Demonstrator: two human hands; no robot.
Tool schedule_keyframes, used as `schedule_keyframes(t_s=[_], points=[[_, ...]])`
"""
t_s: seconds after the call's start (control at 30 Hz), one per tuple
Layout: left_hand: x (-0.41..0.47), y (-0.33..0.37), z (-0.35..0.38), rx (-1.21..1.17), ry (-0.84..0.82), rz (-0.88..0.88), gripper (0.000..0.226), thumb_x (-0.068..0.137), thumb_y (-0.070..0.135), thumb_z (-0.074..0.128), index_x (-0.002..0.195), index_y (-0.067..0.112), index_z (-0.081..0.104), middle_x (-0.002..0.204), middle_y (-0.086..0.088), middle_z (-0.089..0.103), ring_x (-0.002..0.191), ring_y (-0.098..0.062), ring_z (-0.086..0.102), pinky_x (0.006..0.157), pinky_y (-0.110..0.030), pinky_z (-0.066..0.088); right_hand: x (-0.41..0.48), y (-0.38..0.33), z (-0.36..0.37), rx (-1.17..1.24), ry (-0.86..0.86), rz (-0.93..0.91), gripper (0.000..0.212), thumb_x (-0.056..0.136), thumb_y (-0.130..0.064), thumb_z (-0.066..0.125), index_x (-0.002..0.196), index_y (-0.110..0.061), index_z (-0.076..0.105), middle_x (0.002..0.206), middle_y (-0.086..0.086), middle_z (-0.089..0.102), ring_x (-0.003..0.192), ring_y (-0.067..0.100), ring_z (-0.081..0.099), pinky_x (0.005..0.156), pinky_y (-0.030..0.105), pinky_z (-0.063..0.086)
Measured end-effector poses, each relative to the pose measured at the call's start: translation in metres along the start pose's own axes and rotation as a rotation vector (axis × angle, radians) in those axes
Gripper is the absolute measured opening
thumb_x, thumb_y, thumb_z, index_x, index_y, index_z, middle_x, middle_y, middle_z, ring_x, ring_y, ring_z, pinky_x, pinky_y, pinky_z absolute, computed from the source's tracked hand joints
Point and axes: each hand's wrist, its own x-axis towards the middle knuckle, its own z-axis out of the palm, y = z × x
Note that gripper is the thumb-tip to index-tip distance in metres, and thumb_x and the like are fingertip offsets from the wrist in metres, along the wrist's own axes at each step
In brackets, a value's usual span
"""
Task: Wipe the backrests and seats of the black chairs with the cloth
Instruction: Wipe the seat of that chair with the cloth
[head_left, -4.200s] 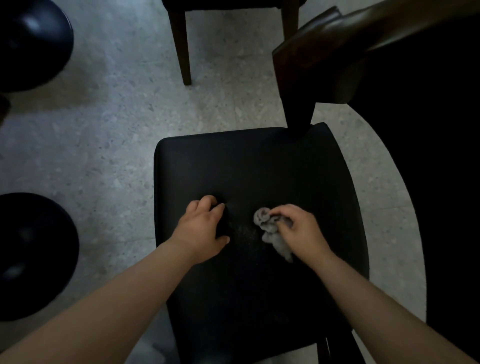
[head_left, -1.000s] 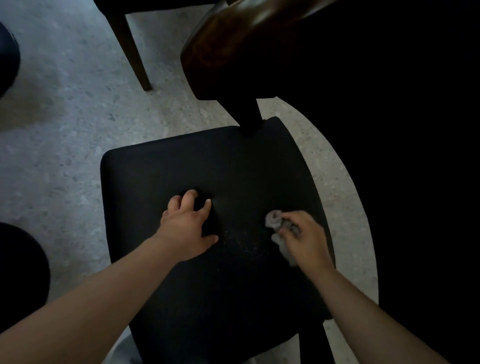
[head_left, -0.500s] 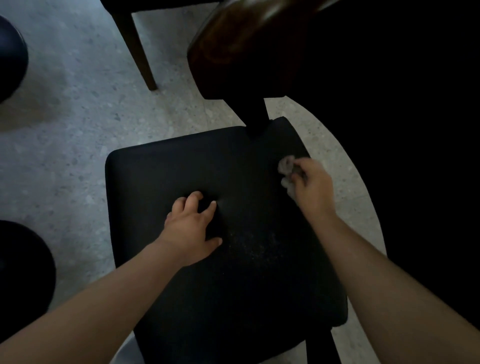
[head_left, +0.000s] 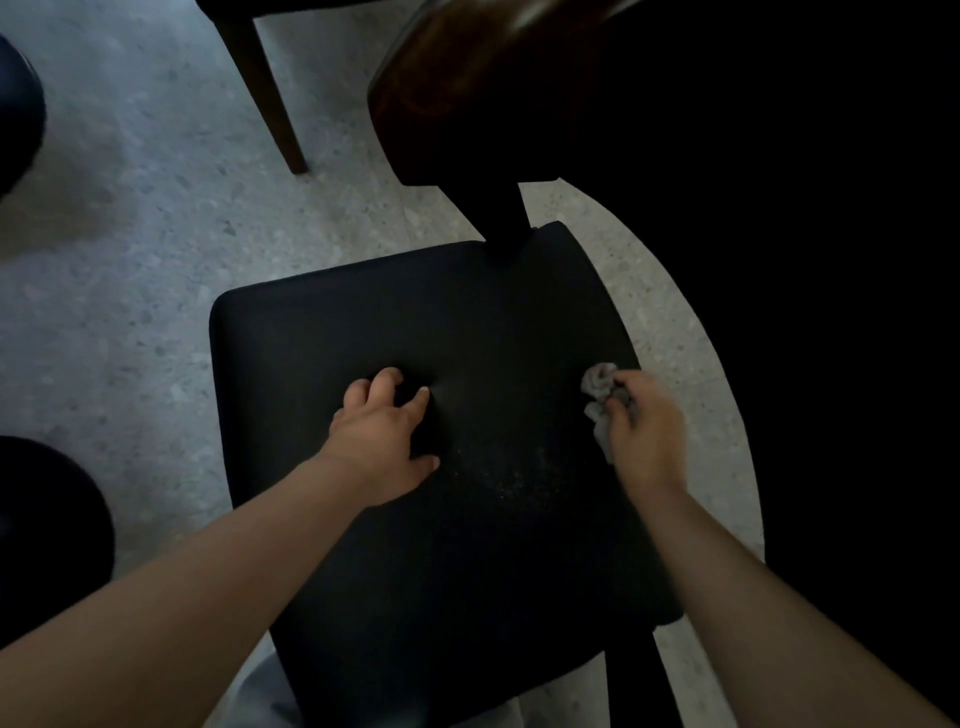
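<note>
Here, your right hand (head_left: 644, 431) bunches cloth (head_left: 597, 384) in curled fingers at seat's (head_left: 415, 571) right edge. Your left hand (head_left: 382, 436) presses seat centre, fingers spread, holding nothing. Pale specks (head_left: 519, 478) between hands. Speckled grey floor (head_left: 130, 260) around; room dim.

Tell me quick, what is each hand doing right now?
Left hand: open, resting on the black seat, holding nothing.
Right hand: closed around the grey cloth.
</note>
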Motion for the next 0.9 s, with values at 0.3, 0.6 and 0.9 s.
schedule_keyframes(t_s=[0.3, 0.6, 0.9], points=[[-0.002, 0.002, -0.004, 0.018, -0.025, -0.003, 0.087, 0.088, 0.056, 0.059, 0.156, 0.028, 0.012, 0.157, -0.005, -0.003, 0.143, -0.038, 0.003, 0.117, -0.048, 0.024, -0.054, -0.007, -0.013, 0.057, -0.117, -0.014, 0.023, 0.089, -0.002, 0.059, 0.108, -0.012, 0.069, 0.107, 0.004, 0.065, 0.097, 0.018, 0.061, 0.087, 0.031, 0.049], [0.003, 0.004, 0.003, 0.04, 0.002, -0.026, 0.088, 0.088, 0.056, 0.059, 0.156, 0.027, 0.011, 0.158, -0.008, -0.005, 0.143, -0.041, 0.002, 0.118, -0.049, 0.022, -0.008, 0.001, -0.003, 0.062, 0.106, 0.188, 0.025, 0.092, -0.003, 0.054, 0.114, -0.008, 0.065, 0.108, 0.011, 0.059, 0.095, 0.02, 0.058, 0.083, 0.031, 0.046], [0.003, 0.0, 0.0, 0.055, -0.03, -0.004, 0.088, 0.088, 0.057, 0.058, 0.156, 0.028, 0.011, 0.157, -0.008, -0.004, 0.143, -0.04, 0.003, 0.118, -0.049, 0.022, -0.064, -0.01, -0.003, -0.022, -0.107, 0.18, 0.025, 0.093, -0.011, 0.057, 0.116, -0.017, 0.065, 0.113, 0.0, 0.06, 0.102, 0.017, 0.056, 0.087, 0.027, 0.044]])
